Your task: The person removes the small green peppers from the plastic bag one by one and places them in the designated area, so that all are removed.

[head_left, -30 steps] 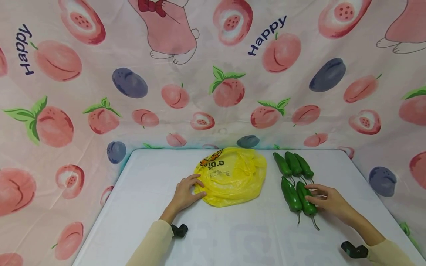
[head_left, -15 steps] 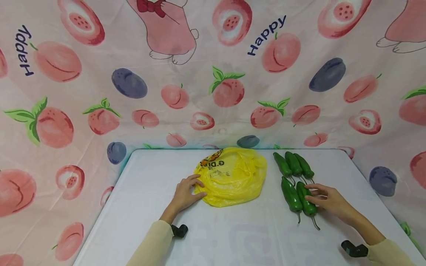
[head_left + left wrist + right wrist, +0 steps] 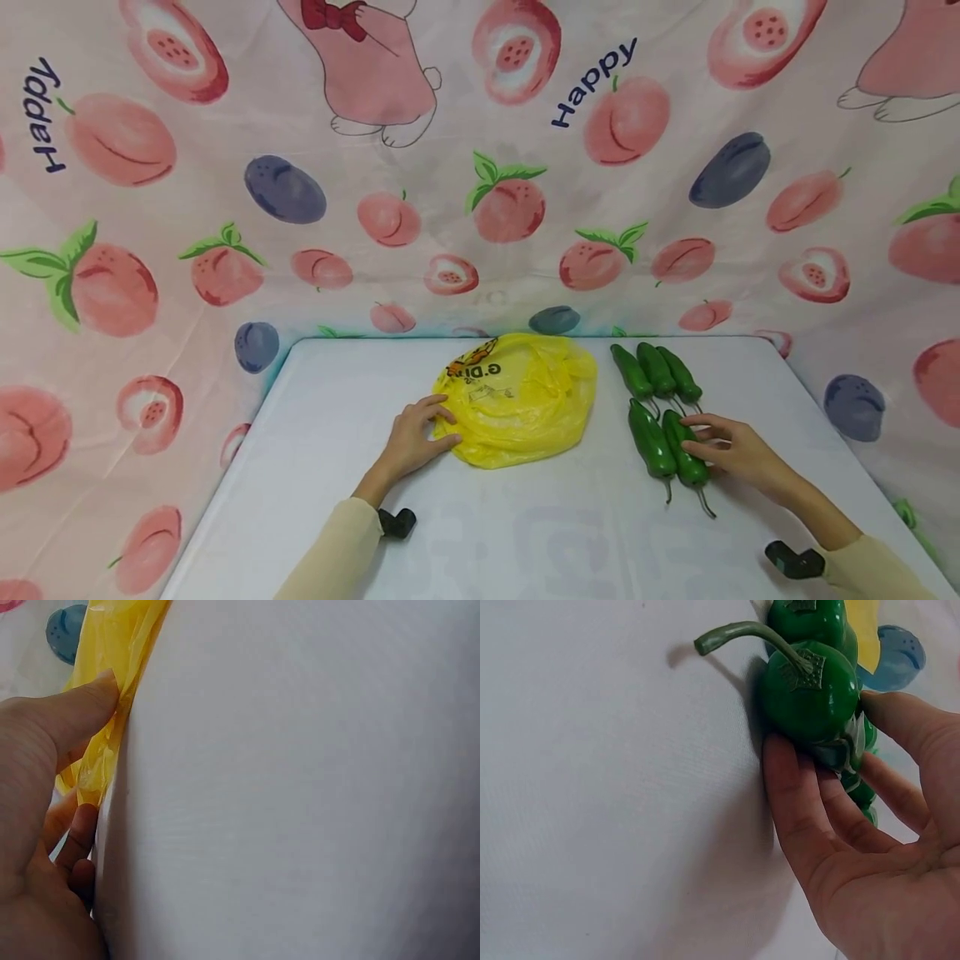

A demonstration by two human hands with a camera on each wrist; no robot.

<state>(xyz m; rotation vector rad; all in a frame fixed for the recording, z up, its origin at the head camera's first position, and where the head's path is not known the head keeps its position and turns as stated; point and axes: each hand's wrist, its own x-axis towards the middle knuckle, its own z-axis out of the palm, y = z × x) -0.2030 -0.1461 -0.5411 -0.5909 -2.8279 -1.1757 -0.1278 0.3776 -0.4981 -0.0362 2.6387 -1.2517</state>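
Note:
A crumpled yellow plastic bag [image 3: 525,417] with printed letters lies flat near the back middle of the table. My left hand [image 3: 412,435] rests at its left edge, thumb and fingertips spread and touching the thin plastic; the left wrist view shows the thumb lying on the bag [image 3: 112,645]. Several green peppers lie in two rows to the right. Fingers of my right hand [image 3: 738,450] rest loosely on the front right pepper [image 3: 691,473]. Seen from the right wrist, the thumb is on its upper side and other fingers lie low beside the pepper [image 3: 806,697], near the tabletop.
Another pepper [image 3: 651,442] lies alongside the touched one, with a back row of peppers [image 3: 656,371] behind. The white table [image 3: 525,542] ends at a fruit-printed cloth [image 3: 450,208]. Black devices sit at the left wrist [image 3: 397,523] and right wrist [image 3: 795,560].
The head view has shifted slightly, so everything appears a little further left. Both hands, the bag and the peppers keep their places relative to each other.

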